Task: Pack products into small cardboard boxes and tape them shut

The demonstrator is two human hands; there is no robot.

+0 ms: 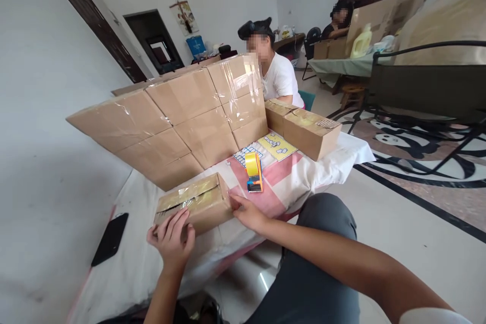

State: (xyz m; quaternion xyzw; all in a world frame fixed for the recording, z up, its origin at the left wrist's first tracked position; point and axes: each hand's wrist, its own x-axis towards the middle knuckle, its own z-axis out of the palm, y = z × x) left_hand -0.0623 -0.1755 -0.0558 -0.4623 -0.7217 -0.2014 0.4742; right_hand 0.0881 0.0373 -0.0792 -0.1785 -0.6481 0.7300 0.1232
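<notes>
A cardboard box (208, 208) lies on the cloth-covered table in front of me. Clear tape shines on its top, and a dark gap runs along the seam between the flaps. At its left end my left hand (172, 238) holds the near corner, fingers bent over the top edge. My right hand (246, 211) grips the right end, fingertips against the side. Beyond it stands an orange and blue tape dispenser (254, 172) with a yellow roll, touched by neither hand.
Behind the box rises a wall of stacked cardboard boxes (182, 121). Two more boxes (311, 129) sit at the table's right, near a yellow printed sheet (277, 146). A black phone (110, 239) lies at left. A person in a white shirt (281, 78) sits across the table.
</notes>
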